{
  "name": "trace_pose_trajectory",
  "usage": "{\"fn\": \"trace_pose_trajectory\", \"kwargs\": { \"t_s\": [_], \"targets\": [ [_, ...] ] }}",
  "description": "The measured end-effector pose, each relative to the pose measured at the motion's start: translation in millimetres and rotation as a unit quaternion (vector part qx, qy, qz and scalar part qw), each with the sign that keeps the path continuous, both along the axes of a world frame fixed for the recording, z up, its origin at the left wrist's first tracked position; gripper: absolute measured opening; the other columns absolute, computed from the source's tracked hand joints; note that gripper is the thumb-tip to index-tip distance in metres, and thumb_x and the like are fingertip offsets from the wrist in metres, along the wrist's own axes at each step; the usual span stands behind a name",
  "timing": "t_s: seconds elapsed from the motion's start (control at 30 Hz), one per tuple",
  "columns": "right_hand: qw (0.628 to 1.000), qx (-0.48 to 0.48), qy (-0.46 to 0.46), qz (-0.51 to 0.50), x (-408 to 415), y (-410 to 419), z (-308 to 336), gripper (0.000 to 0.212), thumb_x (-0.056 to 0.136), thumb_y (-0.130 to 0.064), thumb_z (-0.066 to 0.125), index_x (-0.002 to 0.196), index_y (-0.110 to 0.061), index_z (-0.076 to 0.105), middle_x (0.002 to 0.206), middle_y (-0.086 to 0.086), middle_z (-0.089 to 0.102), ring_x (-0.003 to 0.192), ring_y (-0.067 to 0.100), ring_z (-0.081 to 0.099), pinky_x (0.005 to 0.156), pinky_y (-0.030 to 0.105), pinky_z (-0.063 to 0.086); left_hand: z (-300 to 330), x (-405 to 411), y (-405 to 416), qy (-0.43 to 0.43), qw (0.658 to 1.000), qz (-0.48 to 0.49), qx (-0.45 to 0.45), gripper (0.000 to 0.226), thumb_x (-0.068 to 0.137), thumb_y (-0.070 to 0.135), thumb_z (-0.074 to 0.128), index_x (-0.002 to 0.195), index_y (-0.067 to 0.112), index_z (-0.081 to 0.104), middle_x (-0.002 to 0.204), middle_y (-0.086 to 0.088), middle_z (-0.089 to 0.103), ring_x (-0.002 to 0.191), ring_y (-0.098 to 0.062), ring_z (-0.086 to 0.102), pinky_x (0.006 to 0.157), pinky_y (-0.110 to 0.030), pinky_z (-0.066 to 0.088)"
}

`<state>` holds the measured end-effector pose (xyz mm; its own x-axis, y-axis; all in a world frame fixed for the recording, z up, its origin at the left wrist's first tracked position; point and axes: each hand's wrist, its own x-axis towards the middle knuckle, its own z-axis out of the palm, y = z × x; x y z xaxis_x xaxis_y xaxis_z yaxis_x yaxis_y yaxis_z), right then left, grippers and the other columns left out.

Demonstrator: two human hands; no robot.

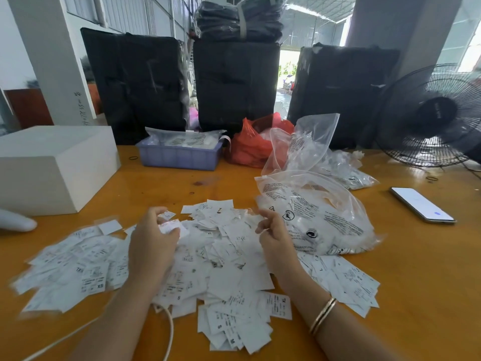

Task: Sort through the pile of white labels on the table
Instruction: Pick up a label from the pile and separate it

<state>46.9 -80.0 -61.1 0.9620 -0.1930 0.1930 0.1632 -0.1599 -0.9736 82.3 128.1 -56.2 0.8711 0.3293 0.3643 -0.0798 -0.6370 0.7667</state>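
Hands over label pile (left hand gripping labels)

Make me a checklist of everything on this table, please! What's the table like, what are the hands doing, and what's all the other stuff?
Surface: orange-brown wooden table, a dark stain near its middle.
Job's things: pile of white labels spread loose in front of the person; size letters such as XS, S, M, L show.
Clutter: clear plastic bags, red bag, blue tray, white box, phone with lit screen, rubber bands.
Hands: left hand holds a few labels; right hand is loosely curled above the pile, hold unclear; bangles on the right wrist.
Cables: white cord near the left forearm.
Surroundings: black wrapped bundles, fan, pillars.
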Motion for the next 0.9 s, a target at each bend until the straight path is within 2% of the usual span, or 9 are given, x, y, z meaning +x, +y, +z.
{"fn": "trace_pose_trajectory", "kwargs": {
  "t_s": [0.07, 0.17, 0.23, 0.33, 0.47, 0.53, 0.63, 0.73, 0.9],
  "targets": [
    [1.0, -0.001, -0.008, -0.011, 2.2, 0.2, -1.7, 0.046, 0.09, 0.01, 0.041, 0.121, -0.022, 0.051, 0.086, -0.001, 0.052, 0.057, -0.002, 0.046, 0.046, 0.012, 0.039, -0.5, -0.5, 2.7, 0.042, 0.99, 0.049, 0.126, 0.052, 0.08, 0.018, 0.074, 0.127, 0.017, 0.052, 0.126, -0.01, 0.052, 0.108, -0.027, 0.051, 0.082, -0.038, 0.047],
    [0.998, 0.056, -0.02, 0.001, 5.2, -0.2, -2.4, 0.04, 0.089, 0.006, 0.052, 0.116, -0.023, 0.054, 0.086, -0.002, 0.057, 0.071, -0.002, 0.063, 0.06, 0.011, 0.048, 4.2, -5.1, -3.8, -0.062, 0.975, 0.032, 0.211, 0.043, 0.081, 0.019, 0.072, 0.121, 0.015, 0.059, 0.131, -0.011, 0.049, 0.121, -0.03, 0.044, 0.097, -0.044, 0.038],
    [0.994, 0.104, -0.029, 0.022, 6.8, -0.9, -2.4, 0.037, 0.088, 0.004, 0.057, 0.113, -0.023, 0.055, 0.083, -0.004, 0.059, 0.082, 0.008, 0.07, 0.07, 0.016, 0.052, 8.1, -12.9, -19.6, -0.129, 0.973, -0.104, 0.159, 0.027, 0.087, 0.024, 0.063, 0.113, 0.016, 0.063, 0.118, -0.001, 0.06, 0.112, -0.016, 0.052, 0.095, -0.032, 0.04],
    [0.99, 0.132, -0.036, 0.033, 6.1, -0.7, -2.5, 0.034, 0.086, 0.001, 0.062, 0.112, -0.019, 0.057, 0.071, -0.01, 0.062, 0.081, 0.014, 0.071, 0.07, 0.02, 0.054, 5.5, -28.7, -45.7, -0.036, 0.958, -0.283, 0.03, 0.039, 0.086, 0.057, 0.044, 0.109, 0.031, 0.061, 0.099, 0.021, 0.062, 0.091, 0.009, 0.055, 0.079, -0.011, 0.045],
    [0.992, 0.115, -0.043, 0.036, 5.6, -0.8, -2.9, 0.031, 0.085, -0.003, 0.065, 0.11, -0.019, 0.061, 0.069, -0.011, 0.065, 0.074, 0.008, 0.066, 0.072, 0.023, 0.054, -3.7, -29.0, -57.9, 0.041, 0.955, -0.295, 0.0, 0.056, 0.071, 0.074, 0.037, 0.115, 0.043, 0.05, 0.096, 0.028, 0.055, 0.087, 0.007, 0.055, 0.067, -0.01, 0.042],
    [0.993, 0.096, -0.047, 0.039, 5.8, -0.1, -2.8, 0.031, 0.083, -0.005, 0.067, 0.108, -0.022, 0.061, 0.069, -0.011, 0.063, 0.075, 0.009, 0.062, 0.077, 0.026, 0.054, -4.3, -24.8, -58.0, 0.033, 0.958, -0.283, -0.012, 0.046, 0.073, 0.071, 0.042, 0.111, 0.045, 0.048, 0.1, 0.029, 0.05, 0.093, 0.005, 0.052, 0.07, -0.01, 0.04],
    [0.995, 0.074, -0.058, 0.039, 6.4, 1.7, -2.4, 0.032, 0.083, -0.005, 0.068, 0.106, -0.026, 0.062, 0.07, -0.011, 0.062, 0.075, 0.008, 0.061, 0.075, 0.021, 0.052, -5.8, -20.2, -57.3, 0.033, 0.964, -0.263, -0.029, 0.012, 0.082, 0.047, 0.064, 0.09, 0.038, 0.059, 0.098, 0.023, 0.057, 0.098, 0.001, 0.053, 0.077, -0.017, 0.043],
    [0.993, 0.094, -0.061, 0.038, 7.6, 2.1, -1.0, 0.031, 0.084, -0.001, 0.065, 0.107, -0.022, 0.061, 0.072, -0.01, 0.063, 0.08, 0.013, 0.066, 0.078, 0.026, 0.054, -7.9, -16.3, -52.7, 0.058, 0.967, -0.238, -0.076, 0.009, 0.082, 0.033, 0.07, 0.083, 0.027, 0.064, 0.09, 0.014, 0.065, 0.093, -0.004, 0.057, 0.081, -0.027, 0.049],
    [0.976, 0.201, -0.069, 0.05, 10.0, 6.6, 1.1, 0.028, 0.087, 0.006, 0.058, 0.107, -0.015, 0.06, 0.076, -0.004, 0.062, 0.084, 0.022, 0.072, 0.07, 0.021, 0.054, -6.7, -12.6, -49.7, 0.082, 0.965, -0.241, -0.066, 0.006, 0.083, 0.032, 0.071, 0.083, 0.028, 0.066, 0.086, 0.017, 0.067, 0.09, 0.0, 0.059, 0.078, -0.022, 0.047]
  ]
}}
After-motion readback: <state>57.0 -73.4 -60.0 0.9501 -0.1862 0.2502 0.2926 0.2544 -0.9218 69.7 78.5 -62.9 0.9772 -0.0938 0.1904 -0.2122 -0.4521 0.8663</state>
